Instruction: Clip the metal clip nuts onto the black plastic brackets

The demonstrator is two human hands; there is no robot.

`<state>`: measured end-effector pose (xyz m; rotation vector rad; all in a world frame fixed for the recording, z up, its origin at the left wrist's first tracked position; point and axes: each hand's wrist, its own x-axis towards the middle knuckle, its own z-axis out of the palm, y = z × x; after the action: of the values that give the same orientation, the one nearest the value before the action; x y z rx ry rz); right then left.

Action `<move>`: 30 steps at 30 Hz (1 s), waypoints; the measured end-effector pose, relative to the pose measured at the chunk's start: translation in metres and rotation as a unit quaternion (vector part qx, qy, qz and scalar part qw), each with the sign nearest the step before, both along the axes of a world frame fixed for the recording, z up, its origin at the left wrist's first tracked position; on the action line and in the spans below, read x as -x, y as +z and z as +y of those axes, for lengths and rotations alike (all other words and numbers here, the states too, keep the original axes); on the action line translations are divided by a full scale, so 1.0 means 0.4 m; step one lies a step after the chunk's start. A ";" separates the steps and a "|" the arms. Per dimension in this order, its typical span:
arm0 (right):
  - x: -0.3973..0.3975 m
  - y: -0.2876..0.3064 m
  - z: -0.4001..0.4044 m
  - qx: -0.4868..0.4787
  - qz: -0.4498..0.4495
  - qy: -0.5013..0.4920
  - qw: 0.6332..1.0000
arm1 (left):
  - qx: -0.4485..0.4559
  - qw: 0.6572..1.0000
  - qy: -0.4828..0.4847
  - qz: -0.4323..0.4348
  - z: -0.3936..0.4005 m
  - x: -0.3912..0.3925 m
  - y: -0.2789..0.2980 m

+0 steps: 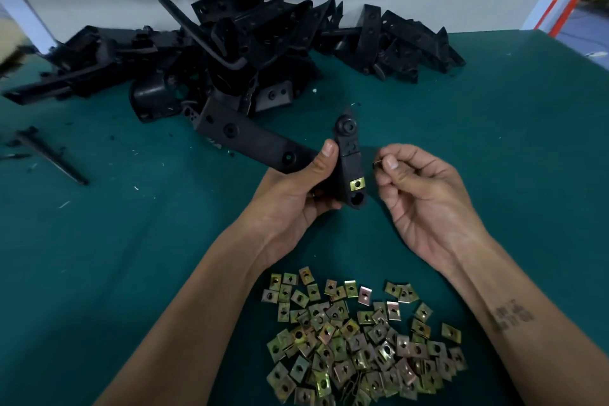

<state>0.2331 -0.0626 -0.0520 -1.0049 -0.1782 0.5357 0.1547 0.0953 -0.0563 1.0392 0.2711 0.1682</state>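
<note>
— What do the hands hold above the green table [494,142]?

— The left hand [296,198] grips a black plastic bracket [349,155] with one clip nut [358,184] already on it. The right hand [418,188] pinches another clip nut [378,163] just beside it.

— And the rest?

— A heap of loose clip nuts [359,339] lies near; a bracket pile [230,53] lies far back.

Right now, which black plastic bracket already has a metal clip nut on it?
The black plastic bracket gripped by the left hand; a brass-coloured clip nut sits near its lower end.
</note>
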 end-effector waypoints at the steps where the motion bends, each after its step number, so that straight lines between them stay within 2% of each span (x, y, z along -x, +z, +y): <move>1: -0.002 0.003 -0.003 -0.003 0.003 -0.002 1.000 | -0.005 1.000 -0.001 0.000 0.000 0.001 0.001; 7: 0.007 0.032 -0.012 -0.039 -0.038 -0.008 0.999 | -0.027 1.000 -0.005 -0.013 -0.006 -0.002 -0.004; 13: 0.021 0.050 -0.016 0.009 -0.134 -0.030 0.990 | -0.043 0.999 -0.014 -0.022 -0.007 -0.004 -0.008; 19: 0.026 0.051 -0.016 0.043 -0.189 -0.061 0.979 | -0.046 0.998 -0.021 -0.020 -0.003 -0.007 -0.017; 30: 0.037 0.057 -0.008 0.056 -0.218 -0.075 0.971 | -0.065 0.997 -0.030 -0.035 -0.001 -0.009 -0.022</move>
<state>0.2182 -0.0657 -0.0291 -1.2275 -0.4629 0.1806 0.1582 0.0948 -0.0651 1.1661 0.1671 0.1685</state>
